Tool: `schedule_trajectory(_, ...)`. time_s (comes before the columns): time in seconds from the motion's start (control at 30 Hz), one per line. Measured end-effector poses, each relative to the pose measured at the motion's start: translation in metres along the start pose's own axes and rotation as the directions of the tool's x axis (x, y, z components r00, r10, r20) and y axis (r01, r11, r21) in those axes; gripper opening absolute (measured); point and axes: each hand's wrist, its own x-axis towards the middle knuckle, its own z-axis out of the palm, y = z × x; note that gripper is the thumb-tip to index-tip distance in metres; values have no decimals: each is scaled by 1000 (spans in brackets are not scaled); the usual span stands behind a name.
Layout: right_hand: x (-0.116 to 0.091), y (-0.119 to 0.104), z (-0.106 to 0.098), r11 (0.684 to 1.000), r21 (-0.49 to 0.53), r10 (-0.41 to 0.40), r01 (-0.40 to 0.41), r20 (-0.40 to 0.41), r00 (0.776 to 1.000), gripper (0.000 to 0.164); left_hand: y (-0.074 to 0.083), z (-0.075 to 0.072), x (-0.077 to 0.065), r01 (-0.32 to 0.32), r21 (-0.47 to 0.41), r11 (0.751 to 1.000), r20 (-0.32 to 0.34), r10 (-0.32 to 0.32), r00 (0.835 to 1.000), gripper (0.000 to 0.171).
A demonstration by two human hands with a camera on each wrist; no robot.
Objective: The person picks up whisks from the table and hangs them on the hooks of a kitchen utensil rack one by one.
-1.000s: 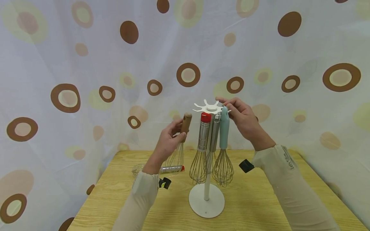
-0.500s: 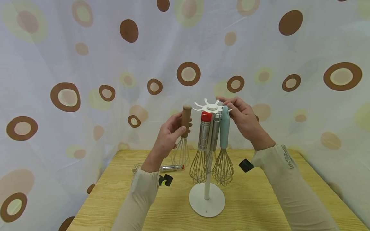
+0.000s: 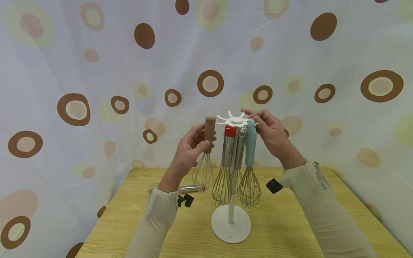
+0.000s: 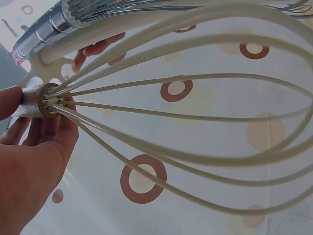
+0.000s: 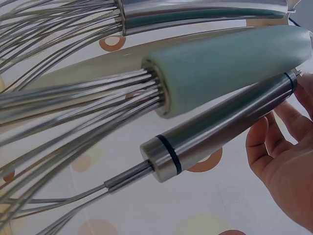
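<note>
My left hand [image 3: 185, 154] grips a wire whisk by its wooden handle [image 3: 209, 132], thumb in front and fingers behind. This whisk hangs nearly upright in the air, its handle top beside a left arm of the white stand [image 3: 231, 229]. In the left wrist view its wire loops [image 4: 195, 78] spread wide below the handle. My right hand [image 3: 274, 134] pinches at the stand's top on the right, fingertips among its arms behind the pale blue whisk [image 3: 250, 147]. A steel-handled whisk with black bands [image 5: 220, 127] reaches toward those fingers in the right wrist view.
On the stand also hang a red-topped whisk [image 3: 228, 152] and a steel whisk [image 3: 240, 150]. Another whisk with a red end [image 3: 191, 189] lies on the wooden table [image 3: 284, 229], partly behind the left wrist. A spotted curtain [image 3: 180, 43] hangs behind.
My left hand has raised the wooden-handled whisk and brought it right, closer to the stand, with the handle top now level with the arms. My right hand stays in place.
</note>
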Motion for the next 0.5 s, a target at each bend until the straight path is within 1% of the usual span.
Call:
schedule_trajectory(0.23,-1,1,0,1000,1,-14,14,1,1000,17,2,2,2,6,35,999,28,-7,1000,46)
schedule_trajectory(0.33,0,0,0,1000,-3,-16,16,1,1000,17,1,4,2,23,41,999,39,-25,999,46)
schedule_trajectory(0.5,-1,-1,2,1000,-15,-6,6,-10,1000,18,-2,6,2,43,52,998,40,-45,998,47)
